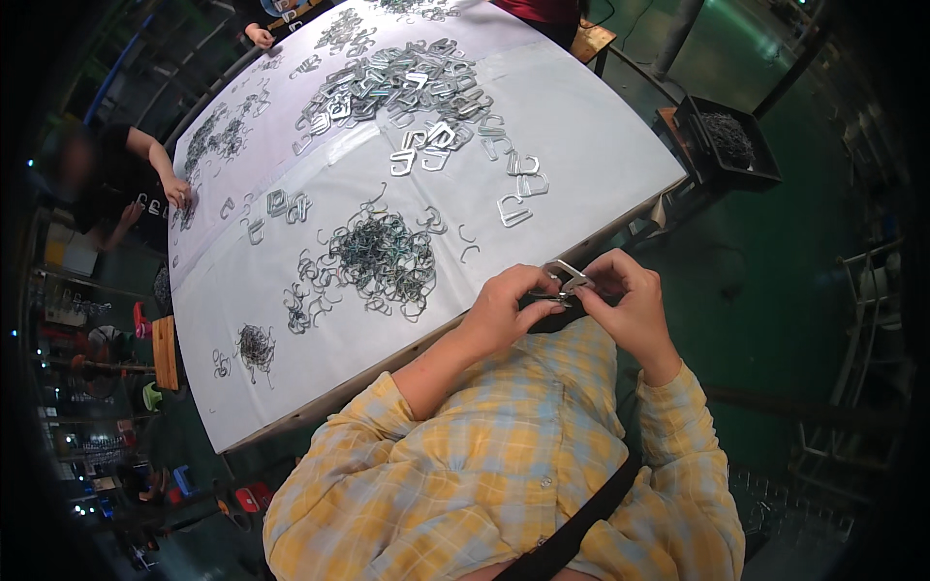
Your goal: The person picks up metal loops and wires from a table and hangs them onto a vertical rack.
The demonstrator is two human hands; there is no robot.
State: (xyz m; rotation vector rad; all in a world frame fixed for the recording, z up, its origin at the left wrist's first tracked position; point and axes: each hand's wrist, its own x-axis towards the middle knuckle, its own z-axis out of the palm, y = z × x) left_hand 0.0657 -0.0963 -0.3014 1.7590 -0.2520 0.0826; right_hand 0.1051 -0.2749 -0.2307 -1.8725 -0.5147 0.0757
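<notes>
Just off the table's near edge, my two hands meet in front of my body. My right hand (625, 295) pinches a silver metal hook (570, 270) between thumb and fingers. The fingertips of my left hand (506, 305) are closed at the hook's other side, with what looks like a thin bent wire piece (554, 294) between them. My fingers cover much of both parts, so how they fit together cannot be made out. Beyond my left hand, a heap of bent wire pieces (383, 254) lies on the white table (368, 339).
Farther back lies a large pile of silver metal hooks (412, 82), with several loose hooks (513, 209) trailing toward me. A black bin (727, 140) of small metal parts stands right of the table. At the left edge, a co-worker's hand (176, 190) touches parts; another hand (260, 37) is at the far edge.
</notes>
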